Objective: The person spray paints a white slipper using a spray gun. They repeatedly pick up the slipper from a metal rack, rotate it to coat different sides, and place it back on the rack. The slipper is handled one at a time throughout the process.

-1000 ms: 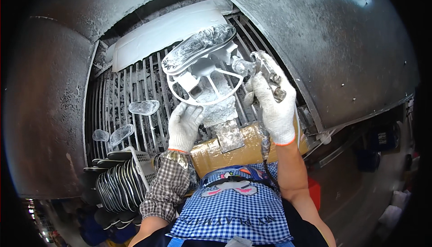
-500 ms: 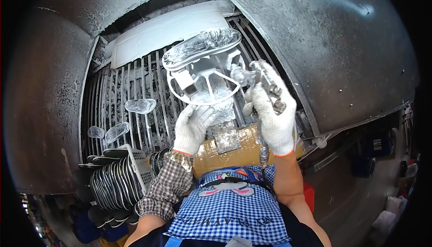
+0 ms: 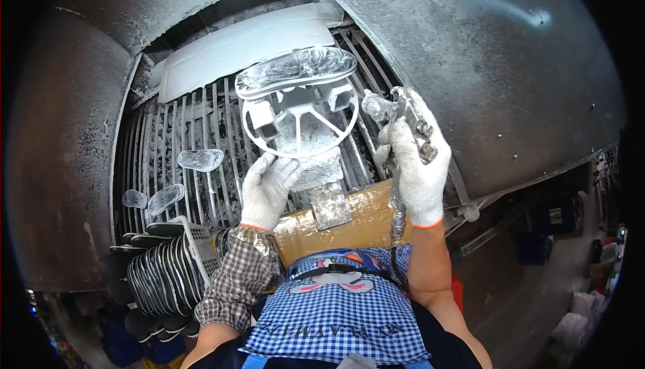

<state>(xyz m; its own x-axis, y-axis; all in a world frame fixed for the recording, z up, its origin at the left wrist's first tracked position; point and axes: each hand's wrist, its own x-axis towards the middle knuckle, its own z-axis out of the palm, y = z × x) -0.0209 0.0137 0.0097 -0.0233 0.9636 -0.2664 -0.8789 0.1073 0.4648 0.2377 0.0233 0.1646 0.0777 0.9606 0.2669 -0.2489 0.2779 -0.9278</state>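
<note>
A white spoked turntable wheel (image 3: 299, 142) stands over a slatted rack. On top of it rests a shoe sole (image 3: 295, 72) with a white edge, its upper face under crinkled clear film. My gloved left hand (image 3: 265, 191) is at the wheel's near rim, fingers stretched out, the tips at or just under the rim. To the right of the wheel, my gloved right hand (image 3: 421, 167) is closed round a metal spray gun (image 3: 403, 117). The gun's nozzle end points left toward the wheel, apart from it. A hose (image 3: 398, 221) hangs down from the gun.
Slats (image 3: 201, 124) carry three smaller film-covered pieces, one a sole-shaped pad (image 3: 201, 160). A white basket (image 3: 196, 238) at lower left stands beside many stacked dark soles (image 3: 164, 271). Metal booth walls (image 3: 484, 80) rise on both sides. A pale board (image 3: 248, 50) lies behind.
The spray gun has moved right, away from the wheel, with my right hand. The wheel with the sole has turned slightly. My left hand stays by the near rim.
</note>
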